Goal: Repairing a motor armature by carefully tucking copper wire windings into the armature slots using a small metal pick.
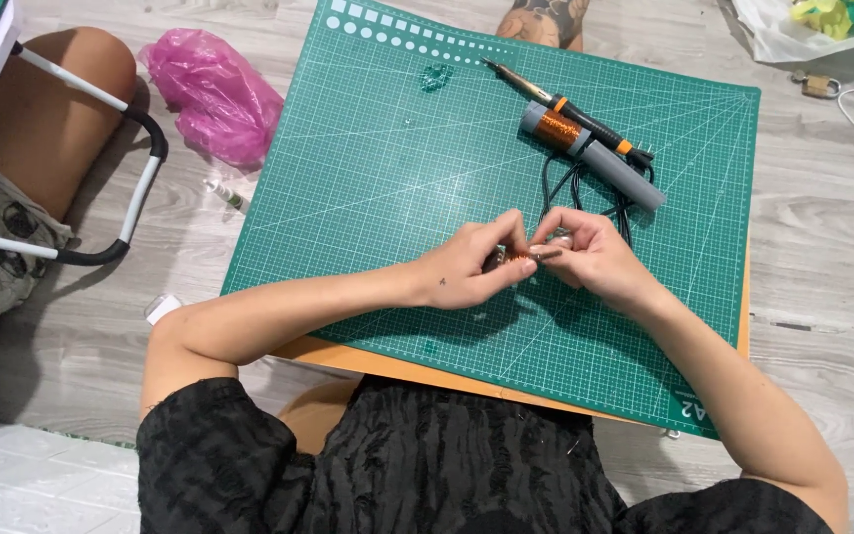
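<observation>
At frame centre, our left hand and right hand pinch a small coppery piece, perhaps a coil, from opposite ends, steadying it above the green cutting mat.

Even, soft daylight fills the scene from above, bright without harsh glare. The green cutting mat shows clear grid lines and only a faint sheen. Soft shadows fall beneath the left hand and right hand and along both forearms, toward the lower edge of the frame. Focus is sharp at the centre; the wooden floor bends slightly at the corners from the wide lens. The pink bag looks mildly overexposed.
</observation>
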